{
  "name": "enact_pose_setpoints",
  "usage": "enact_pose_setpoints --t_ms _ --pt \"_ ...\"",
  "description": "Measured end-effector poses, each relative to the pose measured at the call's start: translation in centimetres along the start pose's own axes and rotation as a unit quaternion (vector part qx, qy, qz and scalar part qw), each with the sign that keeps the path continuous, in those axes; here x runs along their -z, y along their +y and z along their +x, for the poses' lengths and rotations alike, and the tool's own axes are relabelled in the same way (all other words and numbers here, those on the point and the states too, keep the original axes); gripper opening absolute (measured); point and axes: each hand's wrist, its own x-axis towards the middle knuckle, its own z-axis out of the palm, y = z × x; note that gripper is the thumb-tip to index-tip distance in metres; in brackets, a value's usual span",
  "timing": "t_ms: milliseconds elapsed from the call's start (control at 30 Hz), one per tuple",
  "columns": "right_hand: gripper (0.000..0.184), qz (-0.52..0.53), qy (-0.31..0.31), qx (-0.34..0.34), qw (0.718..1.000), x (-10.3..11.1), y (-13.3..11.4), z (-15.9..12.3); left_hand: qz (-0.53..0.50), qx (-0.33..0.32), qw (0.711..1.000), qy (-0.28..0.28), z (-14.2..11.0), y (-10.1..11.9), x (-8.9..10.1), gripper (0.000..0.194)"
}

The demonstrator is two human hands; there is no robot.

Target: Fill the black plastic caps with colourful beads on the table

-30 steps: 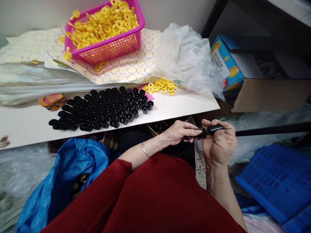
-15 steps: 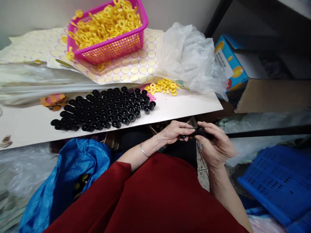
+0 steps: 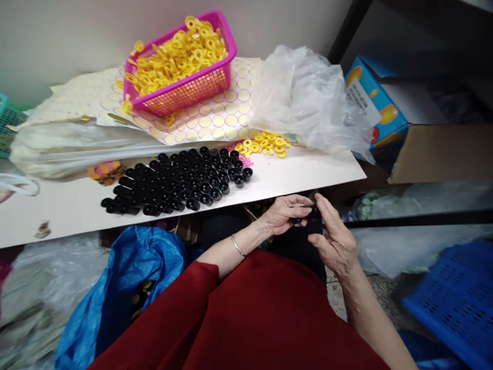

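Note:
Below the table's front edge, my left hand [image 3: 287, 213] is closed on a dark piece [image 3: 296, 221], seemingly one of the black plastic tubes; most of it is hidden by the fingers. My right hand [image 3: 335, 236] is just to its right, thumb spread away from the fingers. Its fingertips reach the far end of the dark piece, and I cannot tell whether they touch it. Many black plastic tubes [image 3: 185, 180] with round ends stand packed in rows on the white table [image 3: 308, 167]. Behind them is a small pile of yellow rings with tabs [image 3: 265, 144].
A pink basket [image 3: 185, 87] heaped with yellow rings sits on sticker sheets [image 3: 215, 121]. Clear plastic bags [image 3: 300, 97] and a blue carton [image 3: 379, 108] are at the right. A blue sack [image 3: 154, 252] is below at left, a blue crate [image 3: 454, 293] below at right.
My right thumb has come away from the black piece and the hand has opened. My left hand still holds on. The view has shifted slightly, so the table contents appear farther right and lower.

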Motion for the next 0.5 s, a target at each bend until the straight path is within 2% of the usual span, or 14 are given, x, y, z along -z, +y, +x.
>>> enact_pose_setpoints --t_ms 67,133,200,233,300,367,433,500 --pt "0.064 -0.005 0.021 -0.051 0.998 -0.9 0.4 0.0 -0.016 -0.009 1.000 0.024 0.1 0.1 0.1 0.056" --pt "0.050 0.012 0.073 -0.109 0.991 -2.0 0.8 0.8 -0.017 -0.016 0.998 0.053 -0.3 0.3 0.4 0.058" --pt "0.040 0.031 0.103 -0.137 0.985 -3.3 1.6 2.3 -0.011 -0.010 0.995 0.096 -1.2 0.8 0.8 0.056" --pt "0.038 0.031 0.099 -0.135 0.985 -4.0 2.1 3.4 -0.011 -0.005 0.993 0.117 -1.9 1.0 1.1 0.054" --pt "0.035 0.003 0.056 -0.113 0.992 -5.5 3.3 5.9 -0.017 -0.003 0.990 0.143 -3.5 1.5 1.7 0.047" --pt "0.032 -0.040 -0.010 -0.085 0.996 -7.3 4.6 8.4 -0.013 -0.031 0.989 0.146 -5.1 1.9 2.4 0.043" --pt "0.034 -0.078 -0.068 -0.076 0.992 -9.3 5.8 10.5 0.029 -0.082 0.984 0.153 -6.3 2.1 2.9 0.044" --pt "0.038 -0.096 -0.111 -0.083 0.986 -11.2 6.8 11.9 0.117 -0.148 0.965 0.182 -7.1 2.1 3.5 0.041"
